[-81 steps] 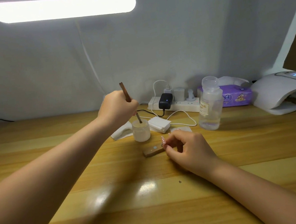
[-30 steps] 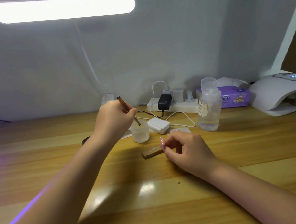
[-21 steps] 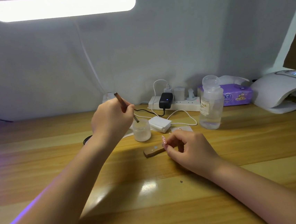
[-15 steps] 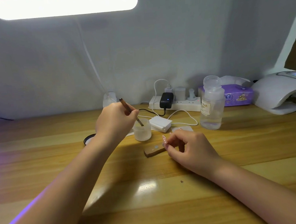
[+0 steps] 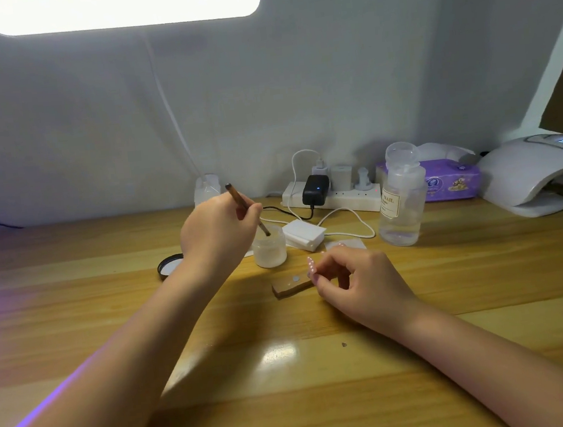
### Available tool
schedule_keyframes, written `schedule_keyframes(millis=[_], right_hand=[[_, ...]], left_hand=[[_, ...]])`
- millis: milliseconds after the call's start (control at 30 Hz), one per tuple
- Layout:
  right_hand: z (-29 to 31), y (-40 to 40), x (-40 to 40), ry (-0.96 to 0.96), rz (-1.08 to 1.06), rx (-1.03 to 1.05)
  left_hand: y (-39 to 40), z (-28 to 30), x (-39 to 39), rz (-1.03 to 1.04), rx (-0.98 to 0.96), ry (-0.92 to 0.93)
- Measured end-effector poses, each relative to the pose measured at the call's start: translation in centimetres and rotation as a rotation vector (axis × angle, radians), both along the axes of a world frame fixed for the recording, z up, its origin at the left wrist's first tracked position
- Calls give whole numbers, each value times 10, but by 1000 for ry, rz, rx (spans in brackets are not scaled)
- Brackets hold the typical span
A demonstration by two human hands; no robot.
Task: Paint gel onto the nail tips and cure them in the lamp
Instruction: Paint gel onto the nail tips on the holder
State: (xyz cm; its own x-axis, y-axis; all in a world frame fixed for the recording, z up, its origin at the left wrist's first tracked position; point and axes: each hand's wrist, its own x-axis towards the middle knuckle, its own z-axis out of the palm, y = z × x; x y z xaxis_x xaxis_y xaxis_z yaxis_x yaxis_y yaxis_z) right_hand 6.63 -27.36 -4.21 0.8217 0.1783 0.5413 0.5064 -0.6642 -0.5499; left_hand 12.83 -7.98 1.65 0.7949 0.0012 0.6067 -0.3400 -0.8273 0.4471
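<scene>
A glossy wooden worktop (image 5: 109, 298) with yellow-brown grain, mirroring the light in bright patches. On it, a frosted, translucent small jar (image 5: 269, 249), with a brown, wood-look brush handle (image 5: 239, 202) dipping into it. Just in front of the jar, a matt wooden block (image 5: 290, 284). Right of the jar, a clear plastic bottle (image 5: 401, 201) bearing a paper label, then a smooth, glossy white plastic nail lamp (image 5: 527, 169). Behind the jar, a matt pale wall (image 5: 296, 91).

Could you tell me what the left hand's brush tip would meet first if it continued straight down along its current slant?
Probably the gel inside the small frosted white jar; the left hand aims the brown brush into its mouth.
</scene>
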Motion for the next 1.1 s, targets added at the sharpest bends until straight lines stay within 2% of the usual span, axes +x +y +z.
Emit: schedule_keyframes(millis=[133, 333, 533, 800, 1000, 1100], right_hand=[[0, 0, 0, 6, -3, 3], [0, 0, -1, 10, 4, 3], [1, 0, 0, 21, 1, -9], [1, 0, 0, 22, -7, -13], [1, 0, 0, 25, 4, -13], [1, 0, -1, 24, 3, -6]], left_hand=[[0, 3, -2, 53, -36, -108], [-2, -3, 2, 24, 93, 67], [3, 4, 0, 89, 8, -67], [3, -2, -2, -10, 12, 88], [6, 1, -5, 17, -104, -62], [5, 3, -5, 6, -108, -26]])
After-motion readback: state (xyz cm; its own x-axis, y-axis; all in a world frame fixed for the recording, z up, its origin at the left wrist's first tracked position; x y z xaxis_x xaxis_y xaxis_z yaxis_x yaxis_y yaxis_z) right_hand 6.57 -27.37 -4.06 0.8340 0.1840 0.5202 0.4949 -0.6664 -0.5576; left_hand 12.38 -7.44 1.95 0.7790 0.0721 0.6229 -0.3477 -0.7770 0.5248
